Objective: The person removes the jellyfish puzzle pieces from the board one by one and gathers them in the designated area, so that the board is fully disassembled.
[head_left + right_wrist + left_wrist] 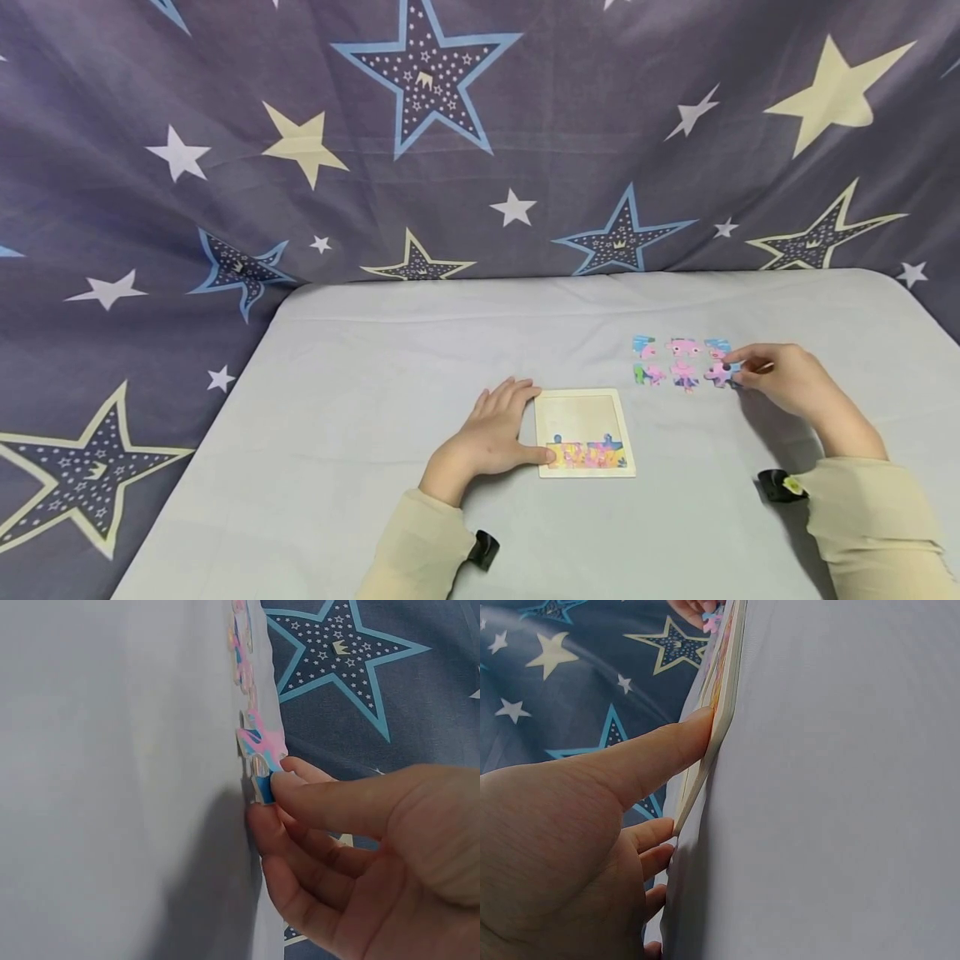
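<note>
A square pale wooden puzzle frame lies on the table, its lower row filled with fitted yellow and pink pieces. My left hand rests along the frame's left side, fingers extended. Its thumb presses the lower left corner, and a fingertip touches the upper left one. Farther right, my right hand pinches a pink and blue puzzle piece between thumb and fingers, close over the table. That piece is at the right end of the front row of loose pieces, beside a pink middle piece.
Several loose pieces form two rows, among them a pink one and a blue and green one at the back. A pale cloth covers the table. Behind it hangs a dark star-patterned curtain.
</note>
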### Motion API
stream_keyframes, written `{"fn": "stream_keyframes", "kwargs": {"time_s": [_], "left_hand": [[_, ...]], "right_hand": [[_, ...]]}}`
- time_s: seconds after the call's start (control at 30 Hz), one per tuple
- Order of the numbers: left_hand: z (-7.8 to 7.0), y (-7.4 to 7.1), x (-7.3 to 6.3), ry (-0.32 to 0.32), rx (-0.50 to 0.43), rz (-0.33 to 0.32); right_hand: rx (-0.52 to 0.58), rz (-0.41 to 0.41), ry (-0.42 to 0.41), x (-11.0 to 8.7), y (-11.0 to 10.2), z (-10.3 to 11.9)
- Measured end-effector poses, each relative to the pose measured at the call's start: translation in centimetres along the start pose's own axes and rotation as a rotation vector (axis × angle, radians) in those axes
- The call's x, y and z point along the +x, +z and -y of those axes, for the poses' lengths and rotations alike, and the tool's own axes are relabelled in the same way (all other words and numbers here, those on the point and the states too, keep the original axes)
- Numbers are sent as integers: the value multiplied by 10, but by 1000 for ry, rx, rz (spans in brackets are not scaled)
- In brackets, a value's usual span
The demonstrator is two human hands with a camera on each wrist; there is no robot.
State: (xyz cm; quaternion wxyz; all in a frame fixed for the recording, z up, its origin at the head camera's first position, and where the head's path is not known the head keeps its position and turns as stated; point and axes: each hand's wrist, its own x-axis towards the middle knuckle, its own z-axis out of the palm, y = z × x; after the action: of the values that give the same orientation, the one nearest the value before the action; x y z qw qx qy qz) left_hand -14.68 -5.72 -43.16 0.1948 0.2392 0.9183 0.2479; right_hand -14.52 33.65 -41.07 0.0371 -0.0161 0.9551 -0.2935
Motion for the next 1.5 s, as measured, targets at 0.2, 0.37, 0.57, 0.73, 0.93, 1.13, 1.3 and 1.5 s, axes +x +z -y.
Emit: {"fn": "stream_keyframes", "kwargs": {"time_s": [0.2, 0.37, 0.57, 0.73, 0.93, 1.13, 1.3, 1.5], "left_hand": [[-1, 0, 0, 2, -3, 3], [-5, -4, -3, 3, -8, 9], [-5, -4, -4, 2, -11, 7], [-3, -3, -3, 3, -11, 2], [-5, -6, -4, 6, -19, 6], [-5, -6, -4, 0, -17, 9], [-5, -6, -5, 4, -18, 9], [-2, -3, -3, 6, -10, 6]], "right_hand": [[-11, 18, 28, -1, 2, 1], [-4, 19, 31, -1, 4, 2], [-7, 2, 34, 0, 6, 3], [-10, 5, 43, 1, 7, 3], [-10, 2, 43, 2, 7, 2], [-1, 1, 43, 3, 7, 3], [-8, 0, 53, 2, 6, 4], [-11, -12, 33, 0, 3, 8]]}}
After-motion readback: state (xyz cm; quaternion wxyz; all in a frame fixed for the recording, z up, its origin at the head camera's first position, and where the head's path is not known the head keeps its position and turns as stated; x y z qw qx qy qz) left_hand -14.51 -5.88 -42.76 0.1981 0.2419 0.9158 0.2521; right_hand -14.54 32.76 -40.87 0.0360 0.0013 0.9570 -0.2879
